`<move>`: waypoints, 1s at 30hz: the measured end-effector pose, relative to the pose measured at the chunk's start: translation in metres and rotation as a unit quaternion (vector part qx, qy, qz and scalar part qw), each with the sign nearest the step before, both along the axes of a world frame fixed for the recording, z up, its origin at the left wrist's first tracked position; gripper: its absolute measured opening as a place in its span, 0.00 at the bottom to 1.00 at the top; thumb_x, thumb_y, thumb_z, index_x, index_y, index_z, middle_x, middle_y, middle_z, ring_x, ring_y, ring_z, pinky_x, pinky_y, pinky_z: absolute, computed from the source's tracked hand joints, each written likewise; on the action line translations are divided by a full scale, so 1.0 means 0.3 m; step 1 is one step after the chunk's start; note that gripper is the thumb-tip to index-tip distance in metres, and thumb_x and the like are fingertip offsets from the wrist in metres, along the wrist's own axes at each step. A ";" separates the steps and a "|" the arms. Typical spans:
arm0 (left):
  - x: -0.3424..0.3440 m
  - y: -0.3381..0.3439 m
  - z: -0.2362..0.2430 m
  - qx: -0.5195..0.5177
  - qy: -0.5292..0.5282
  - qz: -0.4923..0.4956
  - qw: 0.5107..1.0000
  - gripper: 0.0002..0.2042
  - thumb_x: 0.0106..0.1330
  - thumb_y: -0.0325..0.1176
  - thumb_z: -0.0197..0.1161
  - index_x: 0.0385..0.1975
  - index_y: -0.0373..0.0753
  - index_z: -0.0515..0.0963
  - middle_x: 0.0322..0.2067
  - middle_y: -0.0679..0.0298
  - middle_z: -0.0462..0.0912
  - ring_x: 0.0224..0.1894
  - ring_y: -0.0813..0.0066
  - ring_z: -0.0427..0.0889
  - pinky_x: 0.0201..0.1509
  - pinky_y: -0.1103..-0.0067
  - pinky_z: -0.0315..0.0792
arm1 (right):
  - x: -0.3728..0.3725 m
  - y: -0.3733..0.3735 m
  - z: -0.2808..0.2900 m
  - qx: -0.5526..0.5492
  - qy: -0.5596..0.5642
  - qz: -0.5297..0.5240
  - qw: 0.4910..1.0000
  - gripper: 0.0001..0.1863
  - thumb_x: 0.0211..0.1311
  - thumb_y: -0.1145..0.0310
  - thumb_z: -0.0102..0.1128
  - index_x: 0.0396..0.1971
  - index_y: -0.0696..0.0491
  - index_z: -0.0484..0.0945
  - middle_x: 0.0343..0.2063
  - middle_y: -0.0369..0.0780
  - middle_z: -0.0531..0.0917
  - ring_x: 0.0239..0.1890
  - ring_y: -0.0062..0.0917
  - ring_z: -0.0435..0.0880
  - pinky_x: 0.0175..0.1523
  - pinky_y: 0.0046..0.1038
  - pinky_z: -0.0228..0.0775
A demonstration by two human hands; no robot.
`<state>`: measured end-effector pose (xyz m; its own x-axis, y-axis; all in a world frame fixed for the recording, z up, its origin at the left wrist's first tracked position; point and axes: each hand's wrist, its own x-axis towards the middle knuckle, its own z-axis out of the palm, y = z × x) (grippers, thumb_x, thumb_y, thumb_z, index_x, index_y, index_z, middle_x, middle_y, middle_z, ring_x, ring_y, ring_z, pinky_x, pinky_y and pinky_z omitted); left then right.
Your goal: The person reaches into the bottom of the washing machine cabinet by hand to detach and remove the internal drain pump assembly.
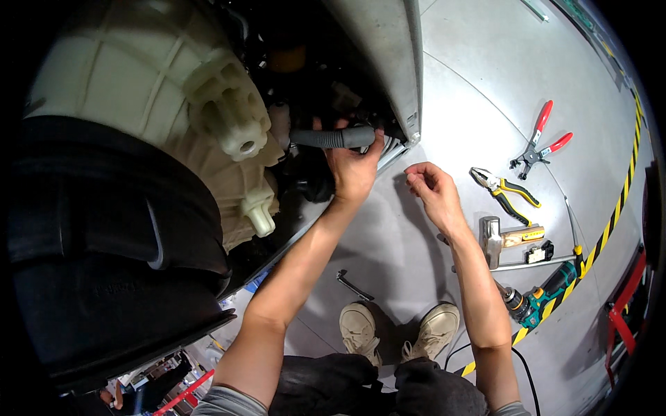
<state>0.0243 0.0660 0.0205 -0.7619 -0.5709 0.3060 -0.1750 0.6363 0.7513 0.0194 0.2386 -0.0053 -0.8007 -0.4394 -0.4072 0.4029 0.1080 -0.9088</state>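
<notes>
My left hand (352, 168) reaches into the dark recess of an upturned or opened machine body and grips a grey corrugated hose (320, 138). The hose runs beside a cream plastic moulded housing (111, 76) with bosses and ribs. A black curved plastic panel (111, 243) fills the left side. My right hand (433, 193) is apart from the machine, just right of its pale metal edge (409, 104), with curled fingertips pinched together; whatever they hold, if anything, is too small to make out.
Red-handled pliers (541, 142), yellow-black pliers (504, 194), a hammer (492, 243), a black part (540, 253) and a teal drill (548, 295) lie on the grey floor at right, near striped tape (610, 229) and a red stand (621, 312). Another person (132, 392) shows at lower left.
</notes>
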 end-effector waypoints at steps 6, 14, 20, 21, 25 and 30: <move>0.012 -0.001 -0.001 -0.063 -0.040 0.000 0.997 0.27 0.49 0.36 0.74 0.49 0.35 0.74 0.59 0.43 0.65 0.69 0.42 0.49 0.68 0.55 0.52 | 0.002 0.002 0.005 0.007 -0.011 0.018 1.000 0.08 0.68 0.71 0.56 0.42 0.60 0.77 0.32 0.34 0.80 0.32 0.16 0.77 0.40 0.19 0.71; 0.005 0.007 0.004 -0.044 -0.009 0.003 0.999 0.24 0.49 0.36 0.75 0.45 0.35 0.76 0.59 0.41 0.64 0.69 0.41 0.49 0.68 0.54 0.52 | -0.013 0.000 0.053 0.002 0.034 -0.005 0.999 0.08 0.64 0.73 0.57 0.40 0.60 0.79 0.28 0.33 0.80 0.32 0.15 0.75 0.40 0.19 0.69; -0.011 -0.024 -0.009 0.088 -0.046 -0.022 0.995 0.23 0.50 0.37 0.74 0.44 0.34 0.76 0.57 0.41 0.67 0.67 0.42 0.52 0.69 0.55 0.50 | 0.004 0.001 0.062 -0.002 0.037 0.000 0.999 0.09 0.64 0.72 0.58 0.40 0.60 0.79 0.28 0.34 0.80 0.32 0.15 0.75 0.40 0.20 0.69; -0.016 -0.030 -0.011 0.107 -0.039 -0.022 0.993 0.23 0.50 0.37 0.74 0.44 0.33 0.76 0.56 0.42 0.68 0.67 0.43 0.53 0.69 0.56 0.50 | 0.010 0.008 0.058 -0.001 0.036 0.000 0.999 0.09 0.64 0.72 0.58 0.40 0.60 0.79 0.28 0.34 0.80 0.32 0.15 0.75 0.40 0.20 0.69; -0.043 -0.048 0.025 0.192 -0.046 0.039 0.980 0.23 0.52 0.34 0.73 0.45 0.28 0.76 0.51 0.46 0.75 0.57 0.54 0.68 0.63 0.66 0.60 | 0.030 0.039 0.035 0.019 0.033 0.008 0.999 0.09 0.64 0.72 0.58 0.40 0.59 0.79 0.28 0.34 0.80 0.32 0.15 0.76 0.40 0.20 0.69; -0.069 -0.082 0.093 0.312 0.035 0.056 0.948 0.24 0.62 0.29 0.63 0.57 0.29 0.68 0.56 0.55 0.73 0.57 0.68 0.71 0.63 0.76 0.62 | 0.034 0.044 0.052 0.007 0.028 -0.001 1.000 0.09 0.64 0.71 0.58 0.40 0.59 0.79 0.27 0.34 0.80 0.32 0.15 0.75 0.40 0.20 0.69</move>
<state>0.0035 0.0415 0.0485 -0.6766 -0.7330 -0.0700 -0.1503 0.0444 0.9876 0.0297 0.2518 0.0103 -0.8235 -0.4313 -0.3685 0.3521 0.1206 -0.9282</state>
